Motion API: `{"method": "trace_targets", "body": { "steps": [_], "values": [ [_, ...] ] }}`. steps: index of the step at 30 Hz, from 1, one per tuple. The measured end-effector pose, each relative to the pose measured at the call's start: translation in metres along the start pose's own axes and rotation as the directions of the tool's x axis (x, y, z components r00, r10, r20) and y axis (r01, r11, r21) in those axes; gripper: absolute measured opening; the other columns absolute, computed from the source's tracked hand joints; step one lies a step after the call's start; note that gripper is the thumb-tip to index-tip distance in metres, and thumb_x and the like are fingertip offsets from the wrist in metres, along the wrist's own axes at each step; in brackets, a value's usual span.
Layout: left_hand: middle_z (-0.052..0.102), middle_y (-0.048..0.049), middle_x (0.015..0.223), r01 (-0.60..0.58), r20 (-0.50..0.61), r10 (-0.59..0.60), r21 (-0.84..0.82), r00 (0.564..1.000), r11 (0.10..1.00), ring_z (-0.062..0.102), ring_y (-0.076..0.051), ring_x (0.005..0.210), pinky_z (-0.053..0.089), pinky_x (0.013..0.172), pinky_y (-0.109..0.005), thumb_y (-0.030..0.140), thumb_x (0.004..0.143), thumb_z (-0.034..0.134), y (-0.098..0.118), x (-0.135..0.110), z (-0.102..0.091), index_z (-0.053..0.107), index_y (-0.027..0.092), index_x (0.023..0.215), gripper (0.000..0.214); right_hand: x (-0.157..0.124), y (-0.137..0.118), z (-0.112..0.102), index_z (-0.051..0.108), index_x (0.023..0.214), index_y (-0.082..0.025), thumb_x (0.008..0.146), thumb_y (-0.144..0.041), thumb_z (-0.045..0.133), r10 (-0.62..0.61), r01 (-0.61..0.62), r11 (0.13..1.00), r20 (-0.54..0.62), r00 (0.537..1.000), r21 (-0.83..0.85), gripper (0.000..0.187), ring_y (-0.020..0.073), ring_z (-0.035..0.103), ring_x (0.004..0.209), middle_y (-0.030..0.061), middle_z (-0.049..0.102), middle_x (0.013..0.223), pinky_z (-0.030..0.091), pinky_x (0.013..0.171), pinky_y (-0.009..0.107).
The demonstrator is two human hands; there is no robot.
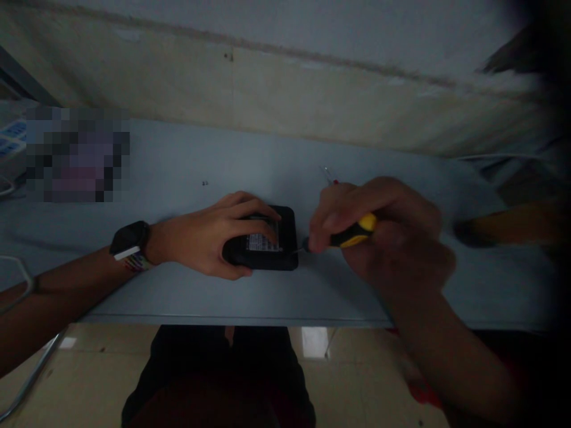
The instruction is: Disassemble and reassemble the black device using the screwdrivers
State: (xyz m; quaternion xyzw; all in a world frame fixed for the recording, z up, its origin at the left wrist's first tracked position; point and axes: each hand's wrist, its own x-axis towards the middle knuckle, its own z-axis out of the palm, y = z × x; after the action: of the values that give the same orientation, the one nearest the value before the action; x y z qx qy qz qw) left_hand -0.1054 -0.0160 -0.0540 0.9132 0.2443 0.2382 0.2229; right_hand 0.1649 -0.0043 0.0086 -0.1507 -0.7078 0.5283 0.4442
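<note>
A flat black box-shaped device [289, 238] with a printed label [261, 242] lies on the table. My left hand [218, 235] grips it from the left, with the thumb along its near edge and the fingers over its top and far side. In my right hand [383, 232] is a screwdriver [354, 232] with a yellow and black handle, tilted with its shaft toward the left. Its thin tip is at the device's near right corner; whether it sits in a screw hole I cannot tell. Two tiny dark pieces [205, 183], perhaps screws, lie beyond my left hand.
Past my right hand, a thin tool [329, 175] with a red part lies partly hidden. A blurred yellow and black object [504, 227] is at the right. A pixelated patch covers something at the left. The grey table [178, 303] meets a wall [285, 95] behind.
</note>
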Motion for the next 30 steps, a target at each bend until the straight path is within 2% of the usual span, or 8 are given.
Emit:
{"method": "trace_targets", "body": {
  "steps": [2, 5, 6, 9, 15, 21, 26, 30],
  "values": [
    [0.061, -0.0155, 0.147, 0.001, 0.005, -0.001, -0.003, 1.000, 1.000, 0.053, -0.039, 0.141, 0.046, 0.120, -0.059, 0.040, 0.083, 0.084, 0.001, 0.001, 0.000, 0.067, 0.026, 0.135, 0.056, 0.001, -0.001, 0.001, 0.079, 0.092, -0.021, 0.109, -0.037, 0.063, 0.055, -0.055, 0.998, -0.015, 0.998, 0.029, 0.028, 0.0158, 0.065, 0.072, 0.0005, 0.071, 0.076, 0.054, 0.071, 0.031],
    [0.061, -0.0151, 0.146, -0.003, 0.008, 0.003, -0.002, 1.000, 1.000, 0.053, -0.038, 0.141, 0.046, 0.120, -0.058, 0.040, 0.083, 0.085, 0.001, 0.001, -0.001, 0.066, 0.027, 0.136, 0.058, 0.001, 0.006, 0.000, 0.076, 0.104, -0.020, 0.104, -0.027, 0.069, 0.015, -0.017, 0.988, 0.015, 1.000, 0.152, 0.010, 0.0130, 0.061, 0.063, -0.0022, 0.069, 0.075, 0.049, 0.061, 0.028],
    [0.061, -0.0153, 0.146, -0.003, 0.009, 0.003, 0.000, 1.000, 1.000, 0.054, -0.038, 0.140, 0.046, 0.120, -0.058, 0.040, 0.083, 0.086, 0.001, 0.002, -0.002, 0.066, 0.027, 0.136, 0.058, 0.001, 0.009, 0.000, 0.074, 0.110, -0.020, 0.100, -0.024, 0.072, -0.033, 0.024, 0.976, 0.038, 0.999, 0.215, 0.011, 0.0126, 0.060, 0.060, -0.0027, 0.071, 0.076, 0.048, 0.057, 0.028],
    [0.061, -0.0155, 0.145, -0.002, 0.008, 0.002, 0.004, 1.000, 1.000, 0.054, -0.038, 0.139, 0.046, 0.120, -0.056, 0.039, 0.083, 0.086, 0.001, 0.002, -0.002, 0.067, 0.026, 0.134, 0.056, 0.003, 0.017, 0.001, 0.068, 0.110, -0.026, 0.097, -0.027, 0.078, -0.005, -0.006, 0.964, 0.043, 0.999, 0.264, 0.016, 0.0140, 0.066, 0.060, -0.0034, 0.077, 0.079, 0.052, 0.057, 0.028],
    [0.062, -0.0145, 0.144, 0.000, 0.005, 0.000, -0.002, 1.000, 1.000, 0.055, -0.037, 0.137, 0.046, 0.119, -0.057, 0.040, 0.082, 0.086, 0.001, 0.000, -0.002, 0.067, 0.026, 0.133, 0.056, 0.005, 0.022, -0.002, 0.074, 0.110, -0.027, 0.089, -0.017, 0.082, -0.149, 0.140, 0.978, 0.050, 0.988, 0.154, 0.025, 0.0168, 0.076, 0.067, -0.0017, 0.082, 0.086, 0.056, 0.060, 0.030],
    [0.062, -0.0137, 0.146, -0.013, -0.013, 0.013, -0.005, 1.000, 1.000, 0.054, -0.037, 0.138, 0.046, 0.119, -0.059, 0.039, 0.082, 0.087, -0.001, -0.001, 0.000, 0.065, 0.028, 0.136, 0.059, 0.003, 0.019, -0.008, 0.086, 0.113, -0.026, 0.097, -0.030, 0.074, -0.188, 0.191, 0.981, 0.084, 0.979, -0.031, 0.020, 0.0208, 0.075, 0.079, 0.0067, 0.084, 0.104, 0.057, 0.064, 0.034],
    [0.061, -0.0148, 0.145, -0.020, -0.004, 0.020, 0.006, 1.000, 1.000, 0.054, -0.038, 0.138, 0.046, 0.120, -0.058, 0.040, 0.083, 0.086, -0.001, 0.000, 0.000, 0.065, 0.027, 0.136, 0.058, -0.001, 0.005, 0.000, 0.085, 0.104, -0.024, 0.110, -0.038, 0.060, -0.022, 0.022, 0.999, 0.005, 1.000, -0.027, 0.029, 0.0184, 0.070, 0.085, 0.0031, 0.078, 0.088, 0.056, 0.073, 0.032],
    [0.060, -0.0158, 0.146, -0.018, 0.012, 0.017, 0.018, 1.000, 1.000, 0.053, -0.037, 0.138, 0.045, 0.120, -0.056, 0.039, 0.084, 0.085, 0.001, 0.001, -0.002, 0.066, 0.025, 0.134, 0.055, -0.004, 0.006, 0.004, 0.077, 0.111, -0.025, 0.099, -0.048, 0.075, 0.045, -0.045, 0.992, -0.003, 0.999, 0.114, 0.026, 0.0143, 0.067, 0.071, -0.0025, 0.074, 0.081, 0.055, 0.067, 0.028]
  ]
}}
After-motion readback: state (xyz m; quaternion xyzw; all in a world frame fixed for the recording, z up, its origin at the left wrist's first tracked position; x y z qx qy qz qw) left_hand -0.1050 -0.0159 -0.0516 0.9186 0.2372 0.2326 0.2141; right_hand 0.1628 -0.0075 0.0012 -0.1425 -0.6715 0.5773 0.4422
